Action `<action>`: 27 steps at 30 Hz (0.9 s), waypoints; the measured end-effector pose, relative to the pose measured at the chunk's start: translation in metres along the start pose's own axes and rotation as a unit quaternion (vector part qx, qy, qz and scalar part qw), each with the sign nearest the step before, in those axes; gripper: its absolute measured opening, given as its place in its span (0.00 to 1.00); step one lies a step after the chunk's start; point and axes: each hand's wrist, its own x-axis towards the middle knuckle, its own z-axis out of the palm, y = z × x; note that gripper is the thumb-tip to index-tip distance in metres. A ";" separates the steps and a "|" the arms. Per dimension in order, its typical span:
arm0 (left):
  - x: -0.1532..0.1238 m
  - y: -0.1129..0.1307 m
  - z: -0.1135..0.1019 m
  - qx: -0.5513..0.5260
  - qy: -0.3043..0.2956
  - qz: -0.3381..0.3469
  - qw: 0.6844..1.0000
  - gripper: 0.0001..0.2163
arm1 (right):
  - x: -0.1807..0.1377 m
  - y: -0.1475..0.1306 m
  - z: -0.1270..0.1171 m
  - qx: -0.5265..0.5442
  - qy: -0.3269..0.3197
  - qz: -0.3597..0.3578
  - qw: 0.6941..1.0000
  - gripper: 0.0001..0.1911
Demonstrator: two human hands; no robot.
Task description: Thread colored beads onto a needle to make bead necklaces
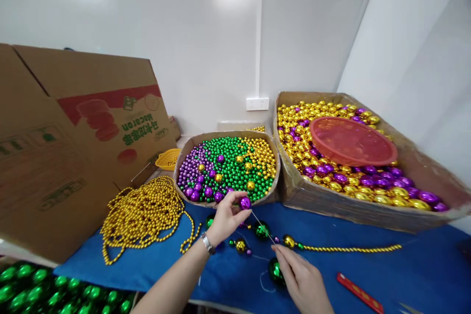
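My left hand [227, 217], with a metal watch band at the wrist, pinches a shiny purple bead [245, 202] above the front rim of the mixed-bead box. My right hand [300, 274] is closed on a thin, straight needle [263, 225], whose far end meets the purple bead. Below the hands lies a strung garland with a large green bead [262, 229], a gold bead [289, 241] and a run of small gold beads [353, 249]. Another large green bead [275, 272] sits beside my right hand, partly hidden by it. A loose pale thread [265, 284] curls nearby.
Ahead stands a box [278, 162] of purple, green and gold beads. A larger box [331, 208] at right holds gold and purple beads and a red basin [353, 141]. Gold bead strands [143, 216] are piled left, near a cardboard carton [110, 122]. A red-handled tool [359, 293] lies front right.
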 end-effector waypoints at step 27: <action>-0.024 -0.013 0.016 0.305 0.069 0.217 0.925 0.18 | -0.002 -0.010 0.010 0.037 -0.048 0.019 0.998 0.18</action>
